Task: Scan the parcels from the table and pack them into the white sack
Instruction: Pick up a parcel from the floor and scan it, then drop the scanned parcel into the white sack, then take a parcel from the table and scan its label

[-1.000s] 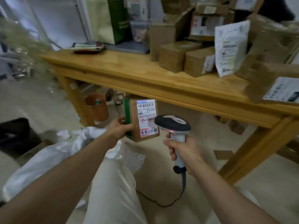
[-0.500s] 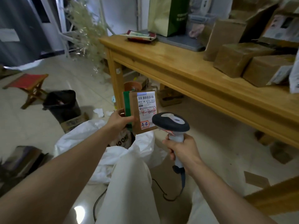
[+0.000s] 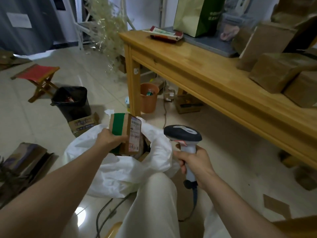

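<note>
A tiled floor runs under a wooden table (image 3: 214,79), whose right end carries brown boxes (image 3: 277,73) cut off by the frame edge. Half a second ago the parcel (image 3: 126,133) faced the scanner (image 3: 182,134). Now the left hand (image 3: 109,140), fingers curled round its green-taped side, has brought it down to the open mouth of the white sack (image 3: 120,172) on the floor. Scanning looks done and the drop comes next. The right hand (image 3: 193,162) grips the scanner's handle, held aside. The sack's inside is mostly hidden, and the label is too blurred to read.
</note>
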A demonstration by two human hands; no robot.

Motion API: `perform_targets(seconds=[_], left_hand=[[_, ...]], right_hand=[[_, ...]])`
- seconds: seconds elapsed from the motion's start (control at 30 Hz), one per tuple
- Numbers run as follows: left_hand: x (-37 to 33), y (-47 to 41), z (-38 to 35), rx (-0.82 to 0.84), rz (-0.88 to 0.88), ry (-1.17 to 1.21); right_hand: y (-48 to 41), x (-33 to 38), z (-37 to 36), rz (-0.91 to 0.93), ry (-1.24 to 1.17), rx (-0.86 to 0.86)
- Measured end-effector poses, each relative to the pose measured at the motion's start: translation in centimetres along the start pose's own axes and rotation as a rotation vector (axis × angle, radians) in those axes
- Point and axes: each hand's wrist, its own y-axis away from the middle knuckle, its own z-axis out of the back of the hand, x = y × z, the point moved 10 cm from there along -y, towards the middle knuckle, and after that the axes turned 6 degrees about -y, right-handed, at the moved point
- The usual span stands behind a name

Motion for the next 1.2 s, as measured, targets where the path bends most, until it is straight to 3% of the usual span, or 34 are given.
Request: perform_targets(seconds=[0.2, 0.37, 0.5, 0.83, 1.2], left_hand=[[2.9, -3.3, -2.7, 0.012, 0.079, -0.110], [-0.1, -3.2, -4.9, 0.003, 0.096, -0.226], [-8.1, -1.3, -6.6, -0.030, -0.098, -0.276], [-31.4, 13.4, -14.7, 0.165, -0.717, -0.170], [-47.9, 27.5, -26.0, 0.271, -1.067, -0.201]], right_hand=[[-3.9, -1.4, -0.3, -0.077, 0.060, -0.009], [-6.0, -0.7, 1.5, -0.076, -0.023, -0.108], [-6.0, 2.2, 2.7, -0.018, -0.164, -0.139], [0.1, 12.5, 13.1, 0.232, -0.331, -0.271], [6.0, 17.1, 30.7, 0.363, -0.449, -0.584]])
